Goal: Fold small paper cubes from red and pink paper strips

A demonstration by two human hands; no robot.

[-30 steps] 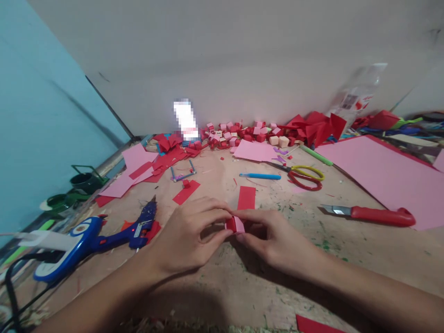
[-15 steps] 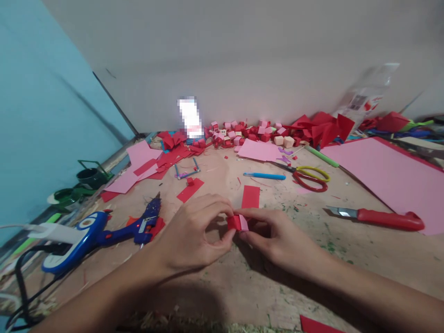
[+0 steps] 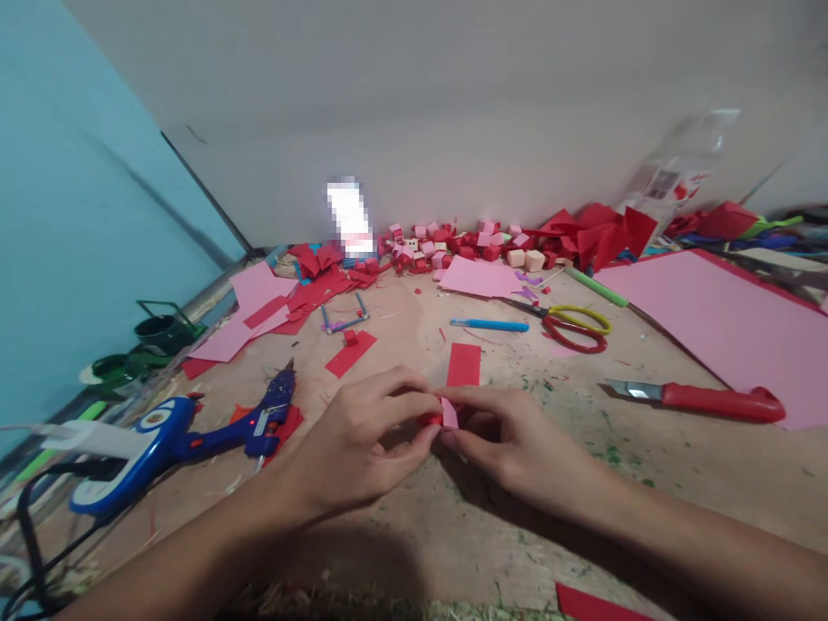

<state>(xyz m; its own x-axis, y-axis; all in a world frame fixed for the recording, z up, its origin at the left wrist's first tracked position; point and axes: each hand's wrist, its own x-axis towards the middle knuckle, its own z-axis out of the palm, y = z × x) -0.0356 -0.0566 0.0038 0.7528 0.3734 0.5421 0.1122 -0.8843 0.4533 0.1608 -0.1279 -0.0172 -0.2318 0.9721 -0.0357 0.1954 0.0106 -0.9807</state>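
A small red and pink paper cube is pinched between both hands, low over the wooden table. My left hand grips its red side with thumb and fingers, covering most of that face. On the pink side, my right hand holds it with thumb and index finger. Just beyond the fingertips lies a red paper strip. A tiny red cube rests on another red strip beyond my left hand.
A blue glue gun with cables lies at the left. To the right are a red-handled knife, scissors and a blue pen-like tool. Paper cubes, a lit phone and a bottle line the wall.
My left fingers have closed further over the cube, hiding more of its red side. My right hand keeps its pinch. The whole view has shifted slightly.
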